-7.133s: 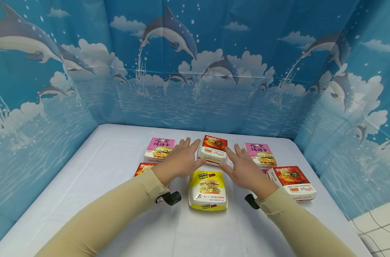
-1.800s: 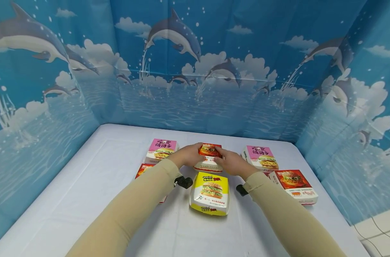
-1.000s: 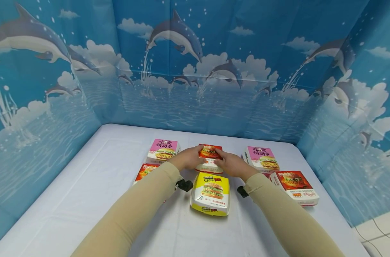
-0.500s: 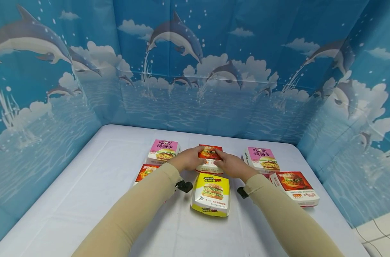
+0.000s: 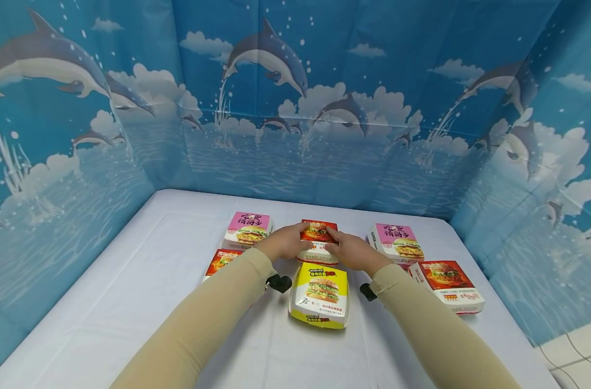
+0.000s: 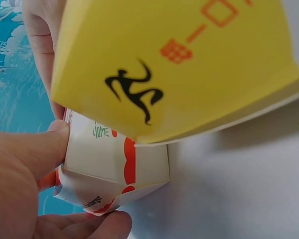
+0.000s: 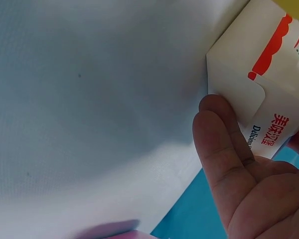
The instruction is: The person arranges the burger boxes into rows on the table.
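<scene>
A red and white burger box [image 5: 318,257] sits at the back middle of the table, between both hands. My left hand [image 5: 287,241] grips its left side, the thumb on the front face; the left wrist view shows fingertips at the box's edges. The right hand [image 5: 352,252] holds the opposite side, two fingers lying along the box wall [image 7: 269,94] in the right wrist view. Just in front stands a yellow and white burger box [image 5: 320,297], untouched, which covers part of the held box in the left wrist view.
On the left are a pink burger box [image 5: 247,229] and a red one [image 5: 221,261], partly behind the left sleeve. Another pink box [image 5: 396,241] and red box [image 5: 448,285] stand on the right. A dolphin-print curtain [image 5: 295,156] encloses the white table [image 5: 179,237].
Earlier the hands hovered apart around the red and white box, fingers spread; since then they have closed on its sides. That box has shifted slightly left and nearer. The last second shows almost no movement.
</scene>
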`<state>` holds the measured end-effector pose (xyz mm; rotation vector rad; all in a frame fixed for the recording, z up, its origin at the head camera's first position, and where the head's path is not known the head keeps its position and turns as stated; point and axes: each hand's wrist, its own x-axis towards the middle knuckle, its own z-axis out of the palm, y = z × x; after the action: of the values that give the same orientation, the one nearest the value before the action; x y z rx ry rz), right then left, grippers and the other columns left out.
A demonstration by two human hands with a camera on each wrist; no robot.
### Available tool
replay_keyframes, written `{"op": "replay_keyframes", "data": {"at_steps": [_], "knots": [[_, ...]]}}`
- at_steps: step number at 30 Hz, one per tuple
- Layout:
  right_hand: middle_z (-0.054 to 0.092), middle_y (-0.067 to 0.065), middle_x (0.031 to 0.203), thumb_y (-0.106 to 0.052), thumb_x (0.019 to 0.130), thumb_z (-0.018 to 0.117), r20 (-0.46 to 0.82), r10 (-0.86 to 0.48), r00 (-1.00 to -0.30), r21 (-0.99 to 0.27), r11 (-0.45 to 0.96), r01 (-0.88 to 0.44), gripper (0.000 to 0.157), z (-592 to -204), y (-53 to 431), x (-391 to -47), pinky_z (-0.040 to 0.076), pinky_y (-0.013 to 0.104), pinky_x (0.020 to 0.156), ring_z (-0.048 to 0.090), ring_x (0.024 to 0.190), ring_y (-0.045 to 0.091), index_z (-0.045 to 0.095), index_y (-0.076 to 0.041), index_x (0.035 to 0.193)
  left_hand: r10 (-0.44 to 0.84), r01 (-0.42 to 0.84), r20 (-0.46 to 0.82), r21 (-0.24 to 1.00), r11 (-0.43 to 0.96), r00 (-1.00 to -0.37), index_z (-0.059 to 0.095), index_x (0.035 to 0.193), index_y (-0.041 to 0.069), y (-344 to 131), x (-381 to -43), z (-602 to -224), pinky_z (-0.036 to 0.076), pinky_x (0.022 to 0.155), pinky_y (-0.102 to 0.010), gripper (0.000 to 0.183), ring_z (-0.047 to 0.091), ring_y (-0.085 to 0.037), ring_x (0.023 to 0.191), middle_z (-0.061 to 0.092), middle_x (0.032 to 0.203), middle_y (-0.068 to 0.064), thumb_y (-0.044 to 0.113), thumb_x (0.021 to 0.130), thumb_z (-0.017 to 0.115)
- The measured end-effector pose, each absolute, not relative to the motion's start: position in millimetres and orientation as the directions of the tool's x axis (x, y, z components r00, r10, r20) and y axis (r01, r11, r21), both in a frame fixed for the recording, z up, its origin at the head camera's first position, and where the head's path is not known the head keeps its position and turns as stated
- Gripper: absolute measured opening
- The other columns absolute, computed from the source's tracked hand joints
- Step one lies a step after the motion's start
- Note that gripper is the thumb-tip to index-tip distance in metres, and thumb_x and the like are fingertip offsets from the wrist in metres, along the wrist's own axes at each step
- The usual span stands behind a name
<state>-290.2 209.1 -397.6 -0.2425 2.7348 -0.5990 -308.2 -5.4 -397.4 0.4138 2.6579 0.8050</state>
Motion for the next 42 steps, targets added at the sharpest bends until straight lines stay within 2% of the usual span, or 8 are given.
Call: {"op": "replay_keyframes", "data": {"at_steps": [35,42], "knots": [[0.034,0.018,0.171,-0.048,0.109,0.051,-0.268,-0.247,-0.931,-0.448,0.888,-0.107,0.074,-401.0,211.1,-292.4,0.039,0.059,0.122,0.039,0.153,0.042,0.017,-0.024,0.171,0.342,0.157,-0.231,0.572,0.805,-0.911,0.029,0.168,0.031,-5.0,-309.2,-400.1,0.041,0.121,-0.055,0.072,0.051,-0.032,0.140,0.044,0.166,-0.009,0.045,0.105,0.063],[0.034,0.018,0.171,-0.048,0.109,0.051,-0.264,-0.255,-0.930,-0.451,0.885,-0.115,0.075,-401.0,211.6,-292.7,0.038,0.060,0.123,0.039,0.153,0.042,0.016,-0.023,0.171,0.350,0.172,-0.221,0.566,0.806,-0.910,0.029,0.168,0.028,-5.5,-308.0,-399.2,0.040,0.122,-0.055,0.072,0.050,-0.032,0.142,0.044,0.166,-0.010,0.044,0.106,0.061]]}}
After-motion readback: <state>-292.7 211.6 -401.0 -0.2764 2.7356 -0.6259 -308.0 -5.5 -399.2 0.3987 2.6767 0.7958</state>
